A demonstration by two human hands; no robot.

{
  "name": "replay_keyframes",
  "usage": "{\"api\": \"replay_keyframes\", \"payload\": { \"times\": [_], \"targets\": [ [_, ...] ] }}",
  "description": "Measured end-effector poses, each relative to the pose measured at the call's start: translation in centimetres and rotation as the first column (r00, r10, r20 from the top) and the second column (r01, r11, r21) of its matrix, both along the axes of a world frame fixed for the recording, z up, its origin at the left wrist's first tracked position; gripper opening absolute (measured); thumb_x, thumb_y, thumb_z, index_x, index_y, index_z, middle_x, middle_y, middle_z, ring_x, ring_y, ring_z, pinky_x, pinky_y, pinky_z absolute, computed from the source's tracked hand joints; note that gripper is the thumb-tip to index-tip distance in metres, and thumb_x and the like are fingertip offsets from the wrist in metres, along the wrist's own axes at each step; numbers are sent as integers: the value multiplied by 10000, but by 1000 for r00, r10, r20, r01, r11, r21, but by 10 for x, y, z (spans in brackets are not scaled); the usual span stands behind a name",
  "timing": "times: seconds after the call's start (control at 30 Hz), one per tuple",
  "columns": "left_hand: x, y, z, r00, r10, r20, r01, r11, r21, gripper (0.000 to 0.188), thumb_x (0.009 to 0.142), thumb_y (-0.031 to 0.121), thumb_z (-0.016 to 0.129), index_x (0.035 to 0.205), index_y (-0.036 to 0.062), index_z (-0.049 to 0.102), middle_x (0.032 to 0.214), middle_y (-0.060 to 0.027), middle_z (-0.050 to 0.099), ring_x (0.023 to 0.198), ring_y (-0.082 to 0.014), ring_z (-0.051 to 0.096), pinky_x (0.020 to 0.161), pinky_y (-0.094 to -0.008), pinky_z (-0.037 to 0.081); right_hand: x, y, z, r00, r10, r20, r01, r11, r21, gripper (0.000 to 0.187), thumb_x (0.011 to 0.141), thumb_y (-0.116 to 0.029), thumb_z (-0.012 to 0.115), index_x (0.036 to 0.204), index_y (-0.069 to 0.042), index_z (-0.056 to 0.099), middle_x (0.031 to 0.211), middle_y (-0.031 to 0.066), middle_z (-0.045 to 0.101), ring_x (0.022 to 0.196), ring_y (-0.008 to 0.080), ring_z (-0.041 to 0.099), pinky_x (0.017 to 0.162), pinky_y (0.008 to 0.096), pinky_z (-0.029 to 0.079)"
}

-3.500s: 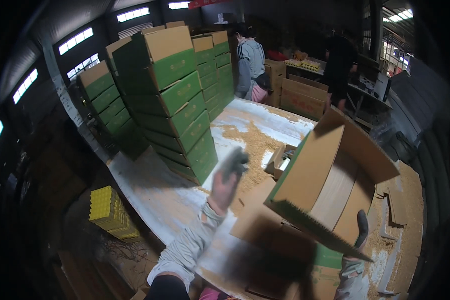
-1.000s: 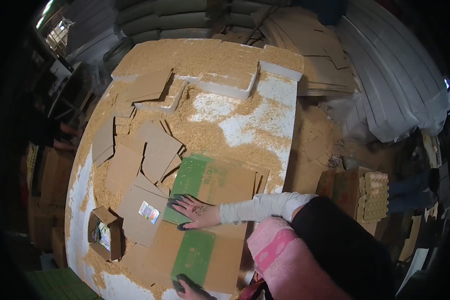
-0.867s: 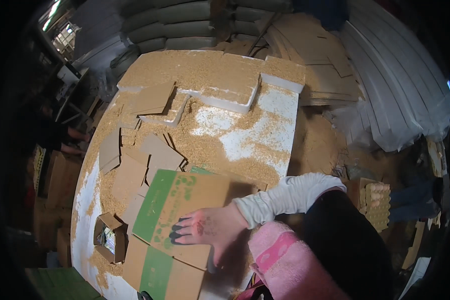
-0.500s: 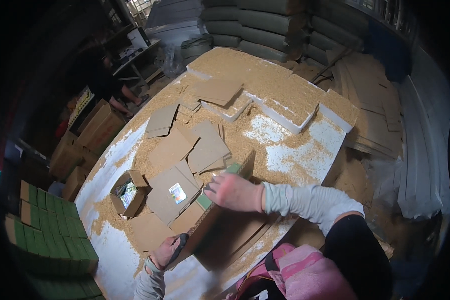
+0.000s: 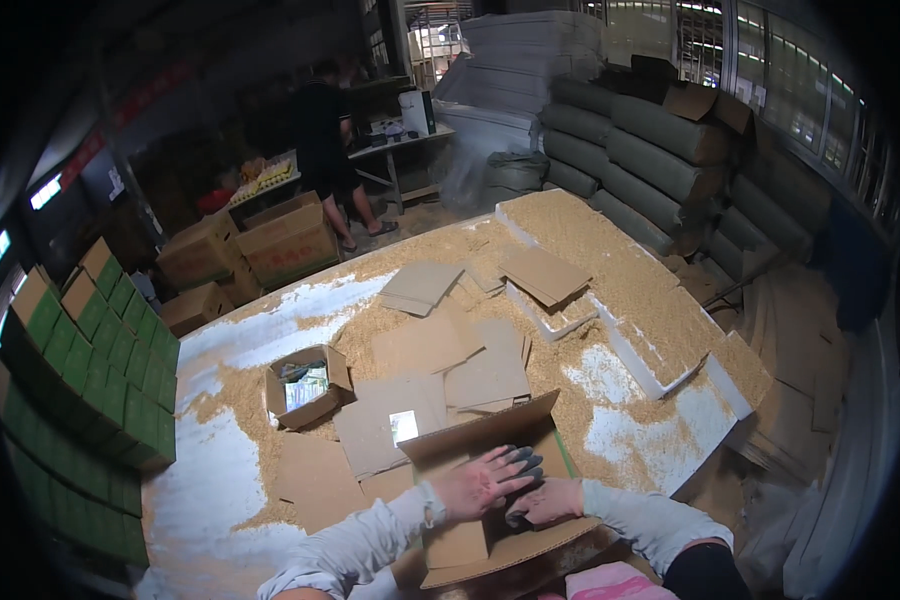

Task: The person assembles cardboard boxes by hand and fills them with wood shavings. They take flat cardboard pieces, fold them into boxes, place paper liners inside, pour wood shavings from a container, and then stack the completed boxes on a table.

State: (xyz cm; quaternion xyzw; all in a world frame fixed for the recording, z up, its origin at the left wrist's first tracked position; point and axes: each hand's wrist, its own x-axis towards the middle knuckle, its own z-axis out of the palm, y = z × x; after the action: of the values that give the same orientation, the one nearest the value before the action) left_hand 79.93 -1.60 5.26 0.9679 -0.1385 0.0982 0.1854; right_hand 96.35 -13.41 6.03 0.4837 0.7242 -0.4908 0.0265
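An open cardboard box (image 5: pixel 453 549) with some green on its outer side sits in front of me at the table's near edge. Over its opening reaches my left hand (image 5: pixel 482 483), its dark-tipped fingers stretched out toward the right. Close beside it, my right hand (image 5: pixel 553 501) curls its fingers down inside the box; whatever they hold, if anything, is hidden. Flat cardboard pieces (image 5: pixel 390 402) lie just beyond the box, one bearing a white label (image 5: pixel 403 428). Left of them stands a small open carton (image 5: pixel 338 378) with printed packets (image 5: pixel 305 387) inside.
Sawdust-like material covers much of the white table (image 5: pixel 205 480). Sawdust-topped white foam blocks (image 5: pixel 630 352) line its far right. Green-and-brown boxes (image 5: pixel 120 350) are stacked at left. Behind are large cartons (image 5: pixel 288 240), a standing person (image 5: pixel 322 130) and piled sacks (image 5: pixel 660 160).
The box has turned from tilted on its side to opening upward. Both hands have moved from its edges to its inside, close together. The view has tilted up, showing more room.
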Motion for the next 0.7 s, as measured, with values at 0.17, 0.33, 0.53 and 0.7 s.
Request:
{"api": "replay_keyframes", "payload": {
  "times": [0.17,0.33,0.53,0.7],
  "targets": [
    [0,10,-78,973,102,-206,-107,994,-16,552,853,111,404,1373,56,228,1428,-197,214,1288,-396,259,1058,-403,265,40,-60,33,846,-207,-491,319,935,154,679,738,-263,672,1312,-65,366,1346,137,373,1274,293,321,1065,381,222],
    [1,28,23,920,219,-326,-368,769,-522,478,902,248,449,1329,57,352,1281,-199,429,1189,-316,414,998,-340,321,19,-37,-45,382,-784,-490,917,389,92,1097,621,-383,776,1376,61,116,1411,244,193,1317,344,207,1070,360,213],
    [-80,25,-4,514,851,-107,-611,276,-742,958,720,171,705,1422,96,57,1283,-202,423,1248,-261,316,1014,-360,307,14,-30,-22,457,-793,-402,871,309,380,952,604,-318,776,1307,84,275,1259,273,432,1167,332,449,966,330,362],
    [-117,-30,-24,661,552,-509,-447,-256,-857,991,621,97,777,1363,69,120,1160,-123,498,1031,-232,534,882,-342,454,29,-20,-31,355,-628,-693,887,461,37,633,701,-224,732,1207,22,441,1080,64,551,887,119,530,776,276,469]
  ]
}}
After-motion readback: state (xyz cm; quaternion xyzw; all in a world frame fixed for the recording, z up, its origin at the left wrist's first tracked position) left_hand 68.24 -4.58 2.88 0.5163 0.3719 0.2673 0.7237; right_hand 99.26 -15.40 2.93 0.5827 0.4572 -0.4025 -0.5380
